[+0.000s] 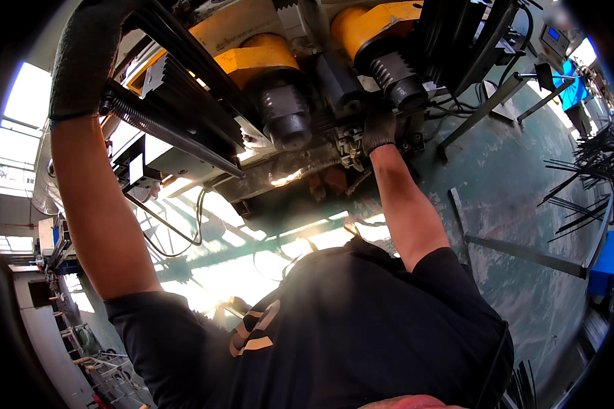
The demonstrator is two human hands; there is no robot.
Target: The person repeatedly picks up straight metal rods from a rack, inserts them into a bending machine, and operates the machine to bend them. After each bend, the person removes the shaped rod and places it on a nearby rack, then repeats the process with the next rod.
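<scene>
My left hand (83, 65), in a dark knit glove, is raised at the upper left beside the machine's long dark rails. Its fingers run into the dark upper edge, so I cannot make out their shape or what they touch. My right hand (379, 128), gloved too, reaches in under the machine at a small metal clamp-like mechanism (350, 146); shadow hides its fingers. Just above it hang a dark block (340, 83) and a ribbed metal cylinder (397, 80) under a yellow housing (372, 26). Another ribbed cylinder (284, 112) hangs to its left under a second yellow housing (260, 58).
A coiled spring (177, 133) slants below my left hand, and a black cable (172, 253) loops beneath it. Metal stands (525, 251) are on the green floor at right. Thin black rods (583, 170) lie bundled at far right, with a control box (554, 39) above.
</scene>
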